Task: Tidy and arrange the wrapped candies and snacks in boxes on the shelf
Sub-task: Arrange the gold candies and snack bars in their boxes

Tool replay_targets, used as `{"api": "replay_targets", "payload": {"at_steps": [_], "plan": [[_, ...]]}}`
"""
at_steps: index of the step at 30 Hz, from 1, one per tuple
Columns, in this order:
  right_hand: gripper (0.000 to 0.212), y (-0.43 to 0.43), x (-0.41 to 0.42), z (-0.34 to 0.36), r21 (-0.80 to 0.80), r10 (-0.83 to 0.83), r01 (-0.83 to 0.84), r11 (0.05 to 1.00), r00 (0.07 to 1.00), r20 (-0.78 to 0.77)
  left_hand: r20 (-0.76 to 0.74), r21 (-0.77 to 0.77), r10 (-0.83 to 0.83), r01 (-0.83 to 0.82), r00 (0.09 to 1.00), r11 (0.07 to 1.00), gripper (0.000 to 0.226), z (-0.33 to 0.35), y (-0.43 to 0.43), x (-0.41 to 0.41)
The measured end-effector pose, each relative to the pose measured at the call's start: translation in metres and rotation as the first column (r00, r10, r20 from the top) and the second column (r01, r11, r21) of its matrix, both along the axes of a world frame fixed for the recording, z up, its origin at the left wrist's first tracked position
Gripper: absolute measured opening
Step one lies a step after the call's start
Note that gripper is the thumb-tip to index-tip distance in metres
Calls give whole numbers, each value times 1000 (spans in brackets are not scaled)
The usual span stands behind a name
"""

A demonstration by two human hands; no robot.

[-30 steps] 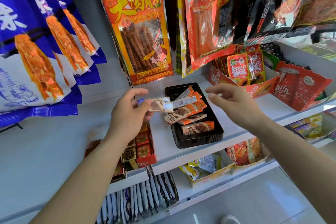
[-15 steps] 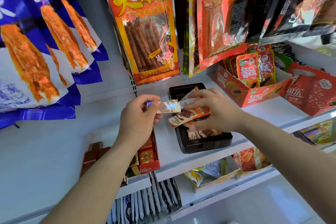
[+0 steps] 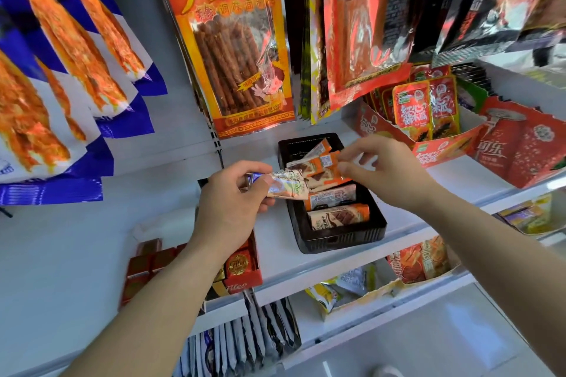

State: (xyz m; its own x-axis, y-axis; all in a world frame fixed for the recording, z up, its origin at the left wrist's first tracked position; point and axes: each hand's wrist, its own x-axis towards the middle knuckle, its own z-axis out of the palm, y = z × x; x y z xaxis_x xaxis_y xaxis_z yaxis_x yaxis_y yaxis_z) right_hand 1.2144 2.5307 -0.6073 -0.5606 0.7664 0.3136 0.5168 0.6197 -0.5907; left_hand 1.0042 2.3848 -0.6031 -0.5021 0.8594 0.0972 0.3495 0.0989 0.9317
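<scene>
Head view: left grip (image 3: 232,193) clenching shiny white-blue candy bar (image 3: 283,185); right grip (image 3: 382,171) pinching orange bar (image 3: 326,159).

Black tray (image 3: 337,239) of orange-and-white wrapped bars (image 3: 338,216); red candy box (image 3: 245,277); white shelf (image 3: 459,180).

This is a shop, most likely a small grocery or snack store. White metal shelves (image 3: 306,266) run in tiers, each carrying goods set out in opened display cartons: a black plastic tray (image 3: 337,236) of wrapped chocolate bars (image 3: 337,217), a red box of foil-wrapped candies (image 3: 242,269), and a torn-open red carton of papaya snack sachets (image 3: 425,107). Above them, many identical bags hang in rows: blue-and-white snack bags (image 3: 61,70), an orange pack of spicy gluten sticks (image 3: 232,40) and red and black foil packs (image 3: 367,24). The lower tier holds more cartons of sachets, though their labels are too blurred to read.
</scene>
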Motion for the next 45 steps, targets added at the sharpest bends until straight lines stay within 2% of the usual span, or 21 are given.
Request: {"api": "replay_targets", "payload": {"at_steps": [6,10,20,22,25,28,30,34,36,38,40,42,45], "plan": [[26,-4,22,-18,-87,-39,51,995,989,143,-35,-2,18,-18,999,1000,15,-1,7,7],[23,-1,24,-18,-151,-63,84,985,988,139,-38,-3,22,-23,999,1000,16,0,10,10],[14,-3,21,-21,-310,-22,30,950,999,31,-46,-1,49,-49,998,999,16,-2,7,5],[14,-4,25,-15,-367,-15,2,930,999,-33,-39,13,63,-62,997,998,15,-1,7,5],[14,-3,33,0,-429,-27,-69,901,977,-213,-25,47,90,-89,996,995,15,2,7,5],[12,1,32,11,-431,-103,-79,899,917,-384,-26,71,96,-94,995,993,15,3,7,5],[13,2,20,12,-430,-162,-45,902,887,-432,-27,71,101,-99,995,993,15,3,7,5],[21,8,-14,5,-423,-244,96,901,918,-312,-20,41,92,-91,996,995,15,0,7,6],[25,11,-17,6,-289,-265,208,934,949,-174,-36,28,75,-74,997,997,15,-2,6,6],[19,3,-11,10,-119,-281,268,956,952,-118,-34,29,53,-52,998,998,15,-2,7,9],[12,-11,-4,13,-115,-210,193,974,966,-151,-1,37,23,-23,1000,999,15,1,9,14],[25,-25,-2,17,-255,-78,43,966,989,-127,44,52,-23,21,999,998,15,4,12,21],[37,-36,-2,20,-478,47,-134,868,981,-190,76,83,-94,88,993,993,17,8,16,35]]}}
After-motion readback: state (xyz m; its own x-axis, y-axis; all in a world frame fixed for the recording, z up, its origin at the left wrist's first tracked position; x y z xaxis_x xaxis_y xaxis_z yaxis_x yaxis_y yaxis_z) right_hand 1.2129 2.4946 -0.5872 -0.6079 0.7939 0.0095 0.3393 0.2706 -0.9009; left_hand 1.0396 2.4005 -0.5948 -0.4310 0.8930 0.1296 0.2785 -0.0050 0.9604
